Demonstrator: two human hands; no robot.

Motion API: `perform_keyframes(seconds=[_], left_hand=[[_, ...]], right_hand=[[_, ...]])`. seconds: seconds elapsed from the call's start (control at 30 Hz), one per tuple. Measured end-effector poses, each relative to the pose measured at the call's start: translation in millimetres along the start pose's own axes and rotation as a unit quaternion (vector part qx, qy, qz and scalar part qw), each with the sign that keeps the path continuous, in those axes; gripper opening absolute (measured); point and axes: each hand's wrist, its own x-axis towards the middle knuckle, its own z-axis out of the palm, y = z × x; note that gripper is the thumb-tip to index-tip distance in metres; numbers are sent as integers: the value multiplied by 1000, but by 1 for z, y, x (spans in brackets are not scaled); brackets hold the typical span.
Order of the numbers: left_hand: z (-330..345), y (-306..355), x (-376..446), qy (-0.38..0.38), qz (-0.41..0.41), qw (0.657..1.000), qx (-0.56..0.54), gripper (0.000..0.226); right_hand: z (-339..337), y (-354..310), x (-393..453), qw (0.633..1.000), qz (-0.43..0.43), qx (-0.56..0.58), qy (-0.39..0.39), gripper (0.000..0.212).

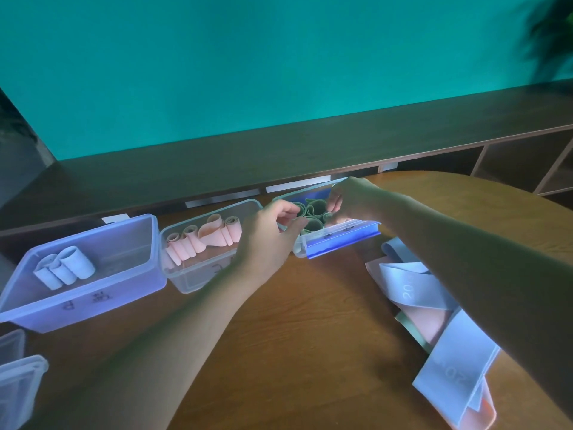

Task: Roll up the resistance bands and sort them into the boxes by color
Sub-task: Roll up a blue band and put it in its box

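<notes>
Both hands are over the right-hand box [313, 243], the one with the blue clip along its near rim, where several green rolled bands [313, 212] sit packed together. The left hand [269, 234] has its fingers curled with the tips at the left side of the green rolls, and the right hand [347, 198] pinches at their far right edge; whether each grips a roll or only steadies it I cannot tell for sure. These bands look thin, soft and springy, so a roll will likely loosen once let go (the pink one already sagging open suggests as much); it is best held across its flat ends or squeezed lightly round the coil, and wedged against its neighbours. The middle box [214, 274] holds the pink rolls [201, 240], and the left box [93, 293] holds three white rolls [65, 268]. On the table [294, 336] to the right lies a loose heap of unrolled bands [434, 321], white, pink and a green edge, partly under the right forearm. Spare clear lids or boxes [18, 383] sit at the near left corner, well apart. The right forearm crossing the heap may get in the way of the next pick.
</notes>
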Motion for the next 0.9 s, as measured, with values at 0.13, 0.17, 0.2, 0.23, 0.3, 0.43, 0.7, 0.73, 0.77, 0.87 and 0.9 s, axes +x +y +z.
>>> perform_keyframes(seconds=[0.13,0.17,0.2,0.23,0.3,0.43,0.7,0.73,0.77,0.87,0.9], left_hand=[[1,-2,0,-8,1,1000,2,28],[1,-2,0,-7,1,1000,1,27],[1,-2,1,-6,2,1000,2,27],[1,-2,1,-4,3,1000,4,27],[0,-1,1,-5,0,1000,7,27],[-3,3,-2,-8,-5,1000,2,25],[-9,20,-17,-6,2,1000,-19,21],[-8,24,-21,-12,8,1000,-21,21],[-5,28,-25,-19,11,999,-25,21],[11,43,-38,-35,7,999,-35,19],[19,48,-43,-36,9,998,-40,18]], right_hand=[[-3,3,-4,999,2,38,-10,29],[-5,4,-6,999,-1,40,-9,28],[-6,4,-7,1000,-4,29,-6,27],[-7,4,-7,1000,-5,17,-1,25],[-9,2,-7,1000,-1,23,4,17],[-13,-3,-22,996,3,78,31,8],[-21,-11,-73,972,-4,102,213,8],[-22,-11,-85,969,-6,99,228,9],[-22,-10,-98,967,-4,96,235,11],[-16,3,-134,967,-2,97,234,11],[-12,8,-146,968,1,99,230,11]])
